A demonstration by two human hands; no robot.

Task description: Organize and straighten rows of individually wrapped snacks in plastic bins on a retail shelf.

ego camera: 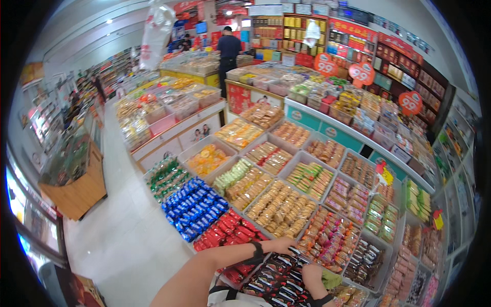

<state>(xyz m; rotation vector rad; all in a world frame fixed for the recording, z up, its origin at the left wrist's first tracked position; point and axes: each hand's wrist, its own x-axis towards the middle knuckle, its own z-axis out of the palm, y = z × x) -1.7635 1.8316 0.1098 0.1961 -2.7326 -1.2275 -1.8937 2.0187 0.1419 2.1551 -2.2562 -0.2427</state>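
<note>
My left hand [284, 245], with a dark band on its wrist, reaches to the far edge of a bin of black-wrapped snacks [274, 274]; its fingertips are at a black packet, and whether they grip it is unclear. At the right side of the same bin is my right hand [312, 274], next to a green cloth [330, 279] that it seems to hold. Red-wrapped snacks [234, 230] and blue-wrapped snacks [193, 207] lie to the left. Beyond my hands stand bins of packed round biscuits [282, 209] and of orange and pink packets [330, 240].
More snack bins, one with green-and-white packets [310, 178], cover the sloped display. Behind stand a teal-fronted counter [339, 134] and a person in dark clothes [228, 50]. A wooden display case [76, 195] is across the aisle floor [115, 230]. A plastic bag [155, 36] hangs above.
</note>
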